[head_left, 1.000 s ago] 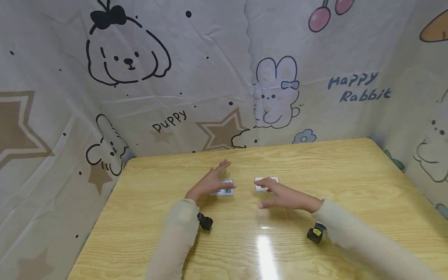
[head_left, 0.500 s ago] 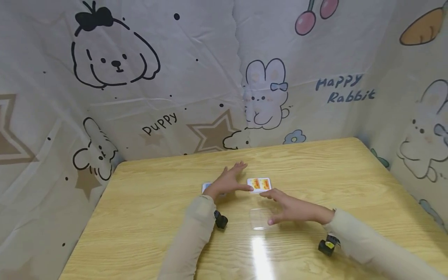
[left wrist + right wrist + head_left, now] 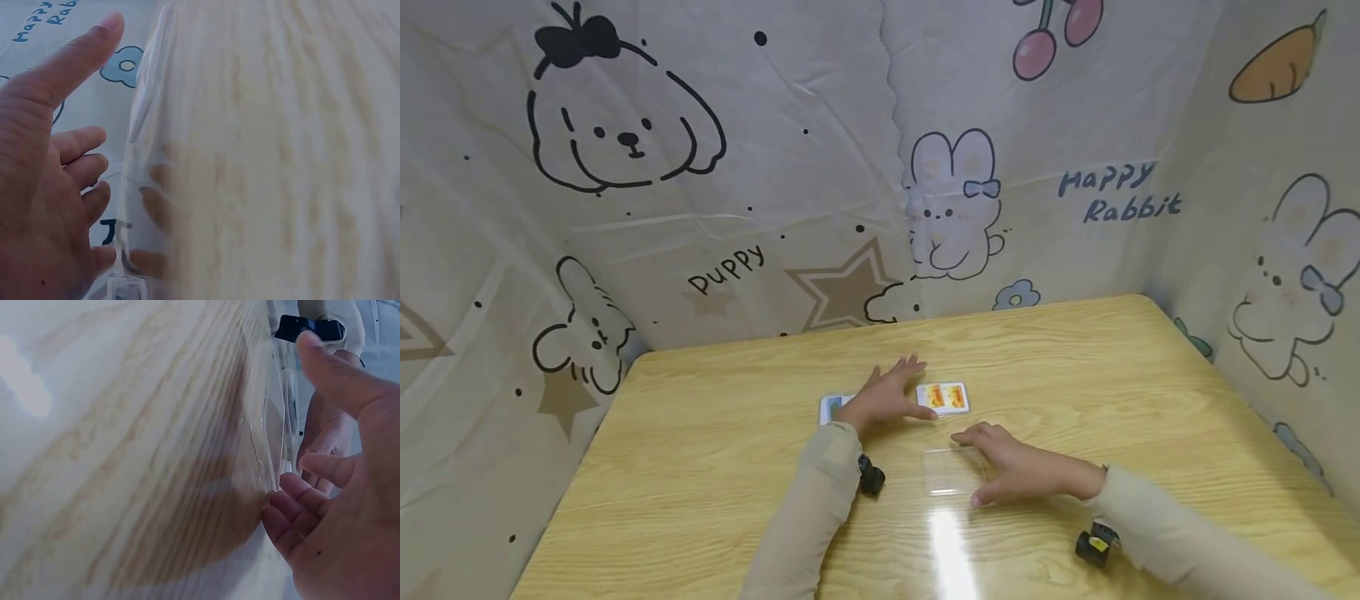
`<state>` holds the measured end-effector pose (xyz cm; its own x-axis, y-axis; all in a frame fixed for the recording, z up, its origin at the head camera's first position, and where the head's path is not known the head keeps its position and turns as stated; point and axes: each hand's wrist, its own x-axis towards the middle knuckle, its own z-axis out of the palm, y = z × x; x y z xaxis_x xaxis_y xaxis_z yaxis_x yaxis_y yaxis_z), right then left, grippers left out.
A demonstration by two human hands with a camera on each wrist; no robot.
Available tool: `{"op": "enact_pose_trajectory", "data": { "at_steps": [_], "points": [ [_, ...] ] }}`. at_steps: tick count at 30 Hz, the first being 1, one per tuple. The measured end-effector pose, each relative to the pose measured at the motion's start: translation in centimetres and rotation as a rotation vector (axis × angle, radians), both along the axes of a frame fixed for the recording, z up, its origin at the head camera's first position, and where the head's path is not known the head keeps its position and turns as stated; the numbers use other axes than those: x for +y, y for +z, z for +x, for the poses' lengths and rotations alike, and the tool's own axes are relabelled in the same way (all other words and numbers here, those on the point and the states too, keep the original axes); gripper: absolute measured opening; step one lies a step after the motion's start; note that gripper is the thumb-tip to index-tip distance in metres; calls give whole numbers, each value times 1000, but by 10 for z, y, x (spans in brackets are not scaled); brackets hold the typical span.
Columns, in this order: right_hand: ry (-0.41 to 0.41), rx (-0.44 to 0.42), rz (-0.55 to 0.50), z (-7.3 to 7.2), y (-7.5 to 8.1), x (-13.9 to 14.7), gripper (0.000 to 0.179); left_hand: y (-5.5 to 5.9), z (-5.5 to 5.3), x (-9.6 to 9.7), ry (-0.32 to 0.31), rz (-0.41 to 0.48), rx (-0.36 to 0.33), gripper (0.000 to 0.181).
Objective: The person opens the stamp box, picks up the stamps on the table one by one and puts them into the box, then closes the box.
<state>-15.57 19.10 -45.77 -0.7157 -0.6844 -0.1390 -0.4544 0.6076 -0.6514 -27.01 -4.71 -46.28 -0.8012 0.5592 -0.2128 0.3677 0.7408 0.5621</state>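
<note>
In the head view my left hand [image 3: 887, 398] reaches between two flat white rectangular pieces with its fingers spread and nothing in its grasp. Its thumb tip is right at the near edge of the piece with orange pictures [image 3: 943, 398]. The other piece, with a blue print [image 3: 831, 408], is partly hidden behind this hand. Closer to me lies a clear, thin square plastic piece [image 3: 946, 473]. My right hand [image 3: 1026, 465] is at its right side, thumb and fingers apart and overlapping its edge. The right wrist view shows the fingers low over the wood.
The wooden table [image 3: 715, 483] reaches back to a cloth [image 3: 820, 167] printed with cartoon animals, which also hangs at both sides. A bright light reflection [image 3: 953, 554] lies on the tabletop. Each wrist wears a small black camera [image 3: 1093, 546].
My left hand has shifted right, from over the blue-print piece toward the orange one. My right hand has drawn back toward me, off the orange piece, to the clear piece. The head view has turned right.
</note>
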Motion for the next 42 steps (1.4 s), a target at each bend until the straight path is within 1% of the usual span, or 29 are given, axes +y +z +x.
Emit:
{"op": "enact_pose_trajectory", "data": {
  "at_steps": [4,8,12,15,18,23,25,28,34,37,42],
  "points": [
    [-3,36,45,0,0,-4,86,-2,0,-1,-3,-15,-16,98],
    [-6,83,74,1,1,-7,84,-1,-1,-2,-3,-25,-29,99],
    [-8,148,98,1,1,-8,77,-1,-2,-3,-2,-51,-32,97],
    [-16,178,110,1,0,-8,71,-3,-3,-4,-7,-79,-25,95],
    [-33,175,118,0,0,-9,66,-3,-4,-5,-13,-94,-14,93],
    [-51,147,126,-2,-1,-9,63,-2,-4,-5,-21,-98,-4,89],
    [-52,143,124,-5,-2,-8,62,-3,-4,-6,-25,-98,2,88],
    [-48,135,94,-10,-4,-5,62,-4,-4,-7,-31,-89,-7,87],
    [-86,133,22,-22,-6,0,60,-9,-2,-9,-39,-96,-30,85],
    [-118,122,1,-32,-2,2,60,-8,-2,-9,-35,-92,-27,85],
    [-147,110,0,-48,5,3,62,-3,-3,-6,-37,-77,-34,85]
  ]
}}
